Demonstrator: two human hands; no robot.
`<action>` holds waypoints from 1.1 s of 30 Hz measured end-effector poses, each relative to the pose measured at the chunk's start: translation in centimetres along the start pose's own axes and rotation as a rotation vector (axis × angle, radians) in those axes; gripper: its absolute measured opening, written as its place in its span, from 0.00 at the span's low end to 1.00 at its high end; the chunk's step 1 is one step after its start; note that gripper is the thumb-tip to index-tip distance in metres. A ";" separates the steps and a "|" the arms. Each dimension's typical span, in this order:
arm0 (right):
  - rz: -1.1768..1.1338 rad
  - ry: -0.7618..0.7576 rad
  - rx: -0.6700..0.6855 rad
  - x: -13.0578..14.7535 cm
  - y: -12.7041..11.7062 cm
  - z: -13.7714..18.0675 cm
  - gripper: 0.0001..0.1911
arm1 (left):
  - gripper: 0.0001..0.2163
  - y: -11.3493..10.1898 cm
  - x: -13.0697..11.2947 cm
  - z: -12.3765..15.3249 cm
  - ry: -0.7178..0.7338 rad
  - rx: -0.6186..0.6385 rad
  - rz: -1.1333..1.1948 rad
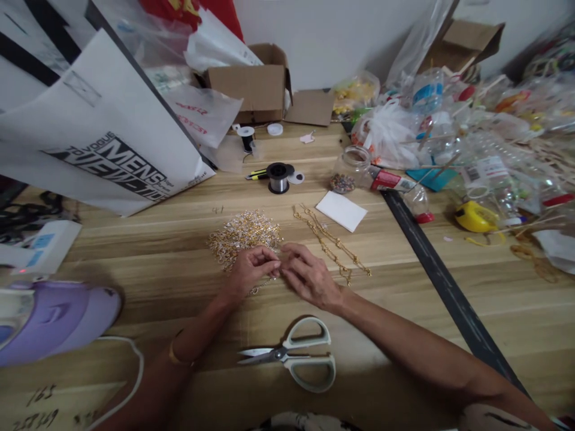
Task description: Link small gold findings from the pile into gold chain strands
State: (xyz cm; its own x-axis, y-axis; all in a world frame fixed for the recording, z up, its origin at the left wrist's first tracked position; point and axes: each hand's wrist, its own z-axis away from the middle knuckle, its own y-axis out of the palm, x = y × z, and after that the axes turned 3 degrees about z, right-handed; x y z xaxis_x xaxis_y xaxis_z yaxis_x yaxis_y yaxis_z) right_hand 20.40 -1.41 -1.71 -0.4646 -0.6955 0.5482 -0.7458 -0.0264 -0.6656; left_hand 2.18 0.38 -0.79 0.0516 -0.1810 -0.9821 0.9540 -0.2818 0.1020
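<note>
Left: a smooth purple iron [76,311], its white cord [140,362] looping at the left forearm; a paper-white bag [108,120] stands beyond. A loose, glittering gold-and-clear pile [245,232] lies just past the left hand [252,269]. That hand's thumb and forefinger are pinched together, on what is too small to tell. Beneath, a thin silvery chain [254,291] slants from the fingertips down-left. Scissors [281,354] lie nearer the body, blades parted, pointing left. The right hand [312,277] is curled near the left fingertips; grip cannot be told. Farther right, beaded gold chains [338,242] lie diagonally below a flat card [341,211].
</note>
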 end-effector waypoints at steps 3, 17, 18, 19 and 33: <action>0.026 -0.050 0.035 0.1 0.0 0.0 0.06 | 0.10 -0.3 0.0 0.0 -0.040 0.032 0.023; -0.081 -0.066 0.050 -0.3 0.6 0.0 0.07 | 0.11 -0.6 0.0 0.2 -0.118 0.061 0.025; -0.084 -0.067 0.047 -0.3 0.6 0.0 0.07 | 0.11 -0.6 -0.1 0.3 -0.126 0.058 0.028; -0.084 -0.068 0.046 -0.3 0.6 0.0 0.07 | 0.12 -0.5 -0.2 0.3 -0.135 0.057 0.031; -0.088 -0.056 0.049 -0.6 0.7 0.1 0.07 | 0.10 -0.3 0.0 0.3 -0.064 0.034 -0.020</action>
State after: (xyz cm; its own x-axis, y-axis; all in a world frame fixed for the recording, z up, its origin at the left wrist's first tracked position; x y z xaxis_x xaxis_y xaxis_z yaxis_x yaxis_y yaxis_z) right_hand 20.22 -1.07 -2.51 -0.3698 -0.7277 0.5777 -0.7576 -0.1238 -0.6409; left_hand 1.80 0.16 -0.81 0.0129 -0.2346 -0.9720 0.9442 -0.3171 0.0891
